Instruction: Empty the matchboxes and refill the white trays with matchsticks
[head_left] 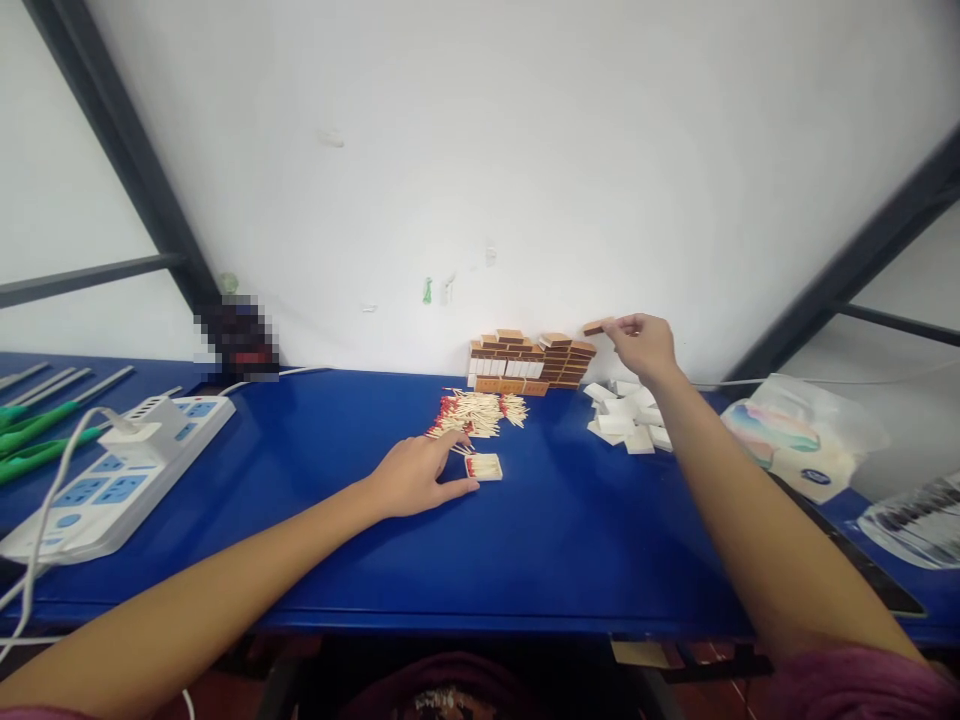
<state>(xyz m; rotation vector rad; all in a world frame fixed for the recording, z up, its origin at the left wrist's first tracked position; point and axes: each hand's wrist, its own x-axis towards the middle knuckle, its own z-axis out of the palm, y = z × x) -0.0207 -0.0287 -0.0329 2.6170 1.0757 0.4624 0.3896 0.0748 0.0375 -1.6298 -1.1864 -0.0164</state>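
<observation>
My left hand [420, 474] rests on the blue table with thumb and fingers apart, at the left end of a small white matchbox tray [492, 476] that has red-tipped matches in it. Just behind it lies a heap of loose matches [471, 412]. Held up at the right end of the stack, my right hand [642, 346] pinches a brown matchbox sleeve [597, 327] between thumb and fingers. The stacked matchboxes [510, 384] stand against the wall. Below my right hand is a pile of white matchbox trays [619, 420], partly behind the wrist.
A white power strip [127, 490] with a plugged-in charger stands at the left, beside green-handled tools [45, 430]. On the right are a tissue pack [802, 440] and a clear plastic package [919, 522]. Dark metal frame bars [847, 250] slope along both sides.
</observation>
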